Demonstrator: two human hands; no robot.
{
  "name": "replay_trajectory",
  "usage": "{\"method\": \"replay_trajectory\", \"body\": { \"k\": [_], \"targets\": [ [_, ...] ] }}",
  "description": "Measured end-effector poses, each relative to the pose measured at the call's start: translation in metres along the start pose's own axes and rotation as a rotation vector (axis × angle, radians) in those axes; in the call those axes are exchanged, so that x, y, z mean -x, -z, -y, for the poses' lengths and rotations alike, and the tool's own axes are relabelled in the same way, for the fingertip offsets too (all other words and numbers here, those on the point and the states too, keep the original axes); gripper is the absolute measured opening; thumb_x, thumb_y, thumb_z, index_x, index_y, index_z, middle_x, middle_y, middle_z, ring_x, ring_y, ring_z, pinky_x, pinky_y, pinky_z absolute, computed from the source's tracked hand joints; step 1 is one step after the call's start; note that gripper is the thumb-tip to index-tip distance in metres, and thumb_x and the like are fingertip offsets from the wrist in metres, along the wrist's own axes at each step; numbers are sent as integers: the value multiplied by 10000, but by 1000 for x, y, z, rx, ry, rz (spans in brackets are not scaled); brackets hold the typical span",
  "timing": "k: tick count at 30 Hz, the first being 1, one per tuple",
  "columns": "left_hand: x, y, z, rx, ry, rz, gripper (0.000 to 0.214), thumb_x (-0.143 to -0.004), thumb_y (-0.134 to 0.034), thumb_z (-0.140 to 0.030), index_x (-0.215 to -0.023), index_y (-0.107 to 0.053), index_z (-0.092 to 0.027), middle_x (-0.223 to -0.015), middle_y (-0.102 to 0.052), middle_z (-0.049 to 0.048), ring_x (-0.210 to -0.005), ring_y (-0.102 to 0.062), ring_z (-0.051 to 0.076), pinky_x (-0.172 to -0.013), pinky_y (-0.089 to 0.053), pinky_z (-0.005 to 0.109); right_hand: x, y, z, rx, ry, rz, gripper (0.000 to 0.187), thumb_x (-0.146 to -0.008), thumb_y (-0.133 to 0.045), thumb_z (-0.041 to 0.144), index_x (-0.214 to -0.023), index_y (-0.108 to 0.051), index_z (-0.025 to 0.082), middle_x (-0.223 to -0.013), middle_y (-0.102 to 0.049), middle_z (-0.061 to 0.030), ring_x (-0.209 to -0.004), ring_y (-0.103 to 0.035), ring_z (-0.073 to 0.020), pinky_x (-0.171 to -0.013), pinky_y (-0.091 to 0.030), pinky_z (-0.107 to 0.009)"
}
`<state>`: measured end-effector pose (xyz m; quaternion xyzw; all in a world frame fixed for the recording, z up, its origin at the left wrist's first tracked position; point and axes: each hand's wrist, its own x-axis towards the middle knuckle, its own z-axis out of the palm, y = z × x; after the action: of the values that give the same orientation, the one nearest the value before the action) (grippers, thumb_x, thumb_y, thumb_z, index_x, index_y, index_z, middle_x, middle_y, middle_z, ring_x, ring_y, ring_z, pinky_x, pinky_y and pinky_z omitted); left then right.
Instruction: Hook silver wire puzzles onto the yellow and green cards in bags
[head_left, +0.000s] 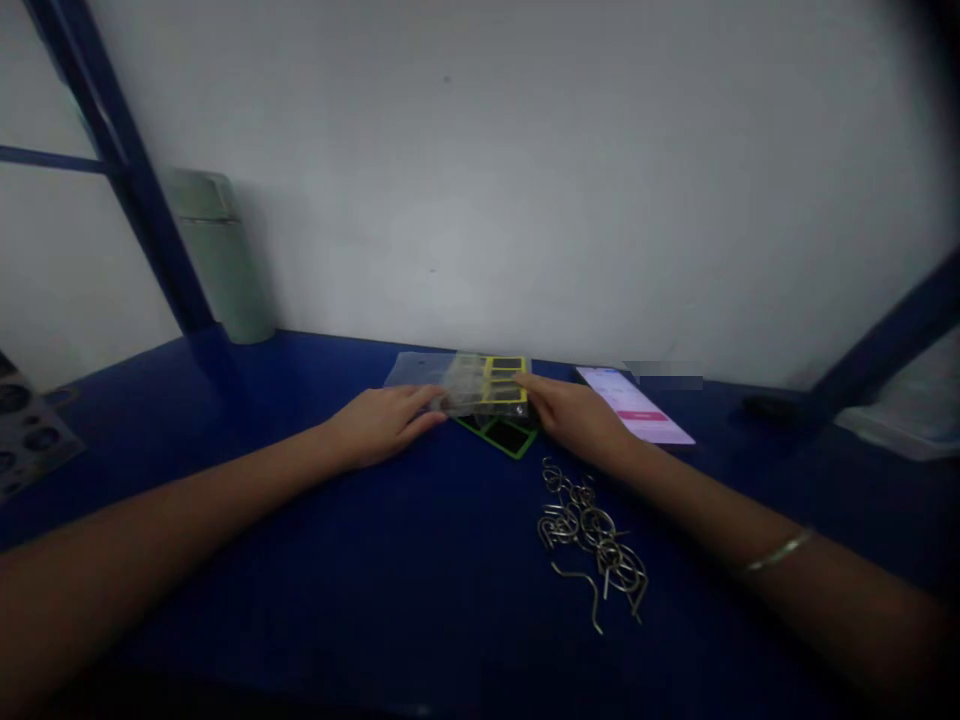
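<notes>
Two bare hands reach in over a blue bench. Fingers of the left hand are pinched on the near edge of a clear plastic sleeve. Fingers of the right hand close around the right side of a yellow-framed card with black panels; the thumb's exact hold is hard to make out. Card and sleeve overlap between the hands, near the wall. Beneath them, partly covered, lies a green-framed card, also with black panels.

Just nearer than the right hand is a loose heap of bent, looped metal wire pieces. A thin bracelet circles the right forearm. Beyond that arm, a phone lies flat with its screen lit. Farther out, a pale green flask stands at the back left, beside a blue post. At the far right, a translucent container sits near another blue post. A plain pale wall fills the background.
</notes>
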<state>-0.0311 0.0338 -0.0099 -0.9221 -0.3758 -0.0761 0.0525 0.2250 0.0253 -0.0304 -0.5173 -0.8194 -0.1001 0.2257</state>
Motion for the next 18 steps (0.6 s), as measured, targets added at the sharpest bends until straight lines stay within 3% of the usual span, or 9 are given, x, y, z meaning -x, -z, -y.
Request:
{"method": "replay_trajectory", "body": {
  "k": [5, 12, 18],
  "targets": [
    [-3, -4, 2, 72, -4, -39, 400, -906, -205, -426, -1196, -365, -201, -1184, -471, 69, -1033, -494, 192, -857, -398, 302, 18, 6, -3, -119, 91, 20, 333, -857, -324, 209, -1132, -513, 192, -1162, -551, -44, -1095, -481, -156, -940, -380, -320],
    [-8, -11, 4, -6, 41, -73, 335, -910, -250, -329, -1179, -401, -198, -1115, -515, 72, -977, -513, 205, -860, -376, 368, 24, 11, -33, -187, 135, 55, 360, -802, -349, 103, -1115, -513, 174, -1095, -568, -81, -1015, -528, -180, -882, -421, -368],
    [-9, -13, 5, -19, 53, -74, 344, -885, -310, -293, -1211, -365, -195, -1224, -449, 80, -1079, -455, 223, -908, -341, 396, 24, 12, -40, -190, 120, 79, 499, -673, -513, 82, -1155, -480, 206, -1099, -525, -78, -997, -521, -211, -873, -423, -379]
  ]
}}
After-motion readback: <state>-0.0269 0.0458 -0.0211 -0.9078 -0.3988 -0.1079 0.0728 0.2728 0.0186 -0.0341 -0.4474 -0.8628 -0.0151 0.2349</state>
